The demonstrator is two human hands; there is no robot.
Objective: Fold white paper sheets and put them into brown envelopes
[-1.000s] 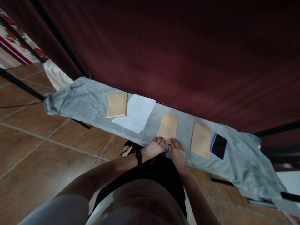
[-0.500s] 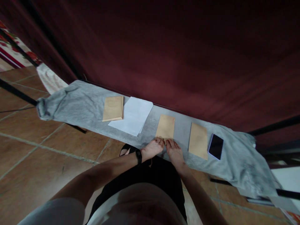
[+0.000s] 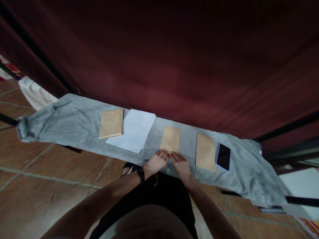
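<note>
A brown paper envelope (image 3: 170, 137) lies lengthwise in front of me on the grey cloth. My left hand (image 3: 159, 160) and my right hand (image 3: 179, 165) are side by side at its near edge, bent fingers closed and pressed on the paper, thumbs largely hidden. The hands cover that edge, so its fold or flap cannot be made out. To the left, white paper sheets (image 3: 134, 129) lie beside a stack of brown envelopes (image 3: 111, 122). On the right is another brown envelope (image 3: 205, 152), with a smartphone (image 3: 223, 156) beside it.
The grey cloth (image 3: 77, 122) covers a long narrow surface, rumpled at both ends. A dark red curtain (image 3: 159, 66) hangs right behind it. Black bars (image 3: 289, 126) stand at the sides. Tiled floor (image 3: 57, 192) lies below.
My view has shifted, so the things on the cloth appear a little lower and further left. Both hands stay at the envelope's near edge, their fingertips slightly closer together.
</note>
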